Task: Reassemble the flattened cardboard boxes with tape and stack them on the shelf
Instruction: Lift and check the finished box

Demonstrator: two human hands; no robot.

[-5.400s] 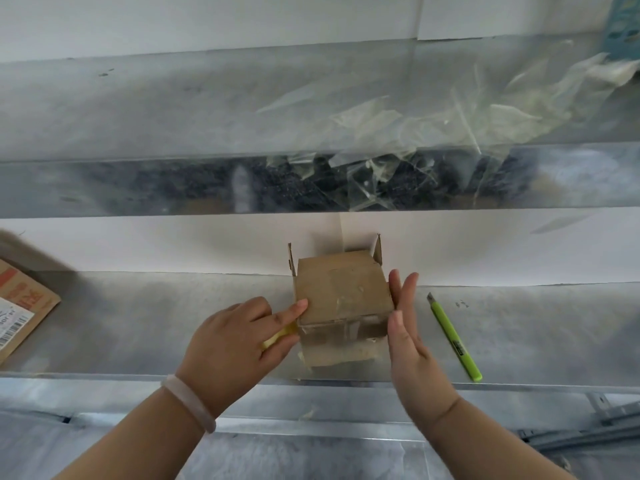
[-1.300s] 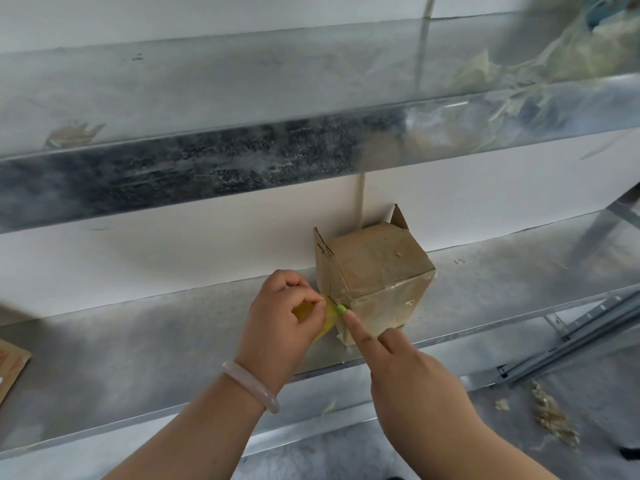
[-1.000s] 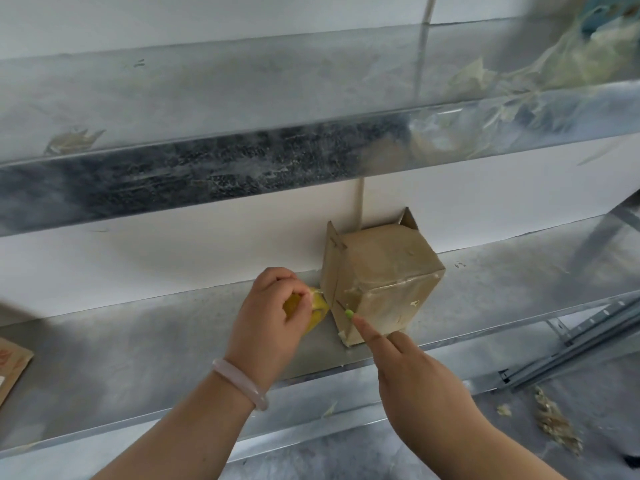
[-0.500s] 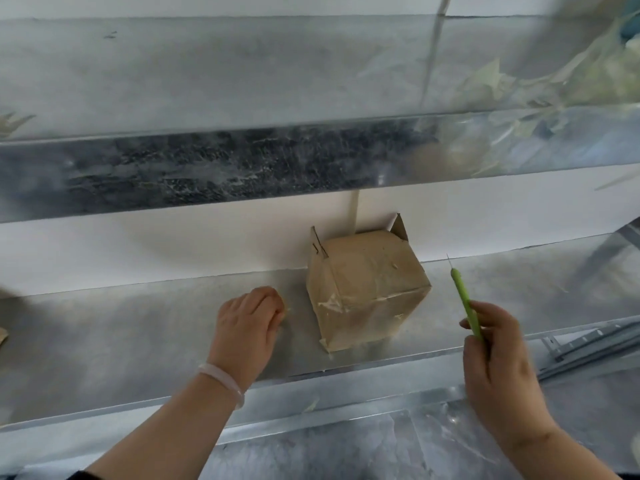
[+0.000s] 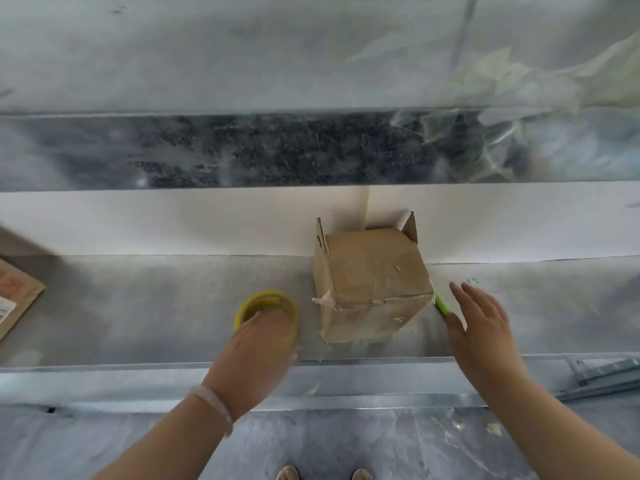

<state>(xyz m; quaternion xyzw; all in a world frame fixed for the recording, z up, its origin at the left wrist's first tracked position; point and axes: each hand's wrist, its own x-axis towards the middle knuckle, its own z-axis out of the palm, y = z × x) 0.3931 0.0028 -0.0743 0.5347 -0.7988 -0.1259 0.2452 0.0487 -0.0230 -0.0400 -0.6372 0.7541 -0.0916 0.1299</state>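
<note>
A small brown cardboard box stands assembled on the metal shelf, against the white back wall. Clear tape runs along its front edge and two small flaps stick up at the back. A yellow tape roll lies flat on the shelf to its left. My left hand is blurred, its fingertips over the roll's near rim. Right of the box, my right hand hovers with fingers straight, holding nothing. A green cutter lies on the shelf beside its thumb, mostly hidden by the hand.
A flattened cardboard box with a label lies at the shelf's far left. The upper shelf overhangs close above, with crumpled clear plastic on its right part. A loose metal rail lies low at the right.
My left hand has set the tape roll down on the shelf. My right hand has let go of the green cutter, which now lies beside the box, and has opened.
</note>
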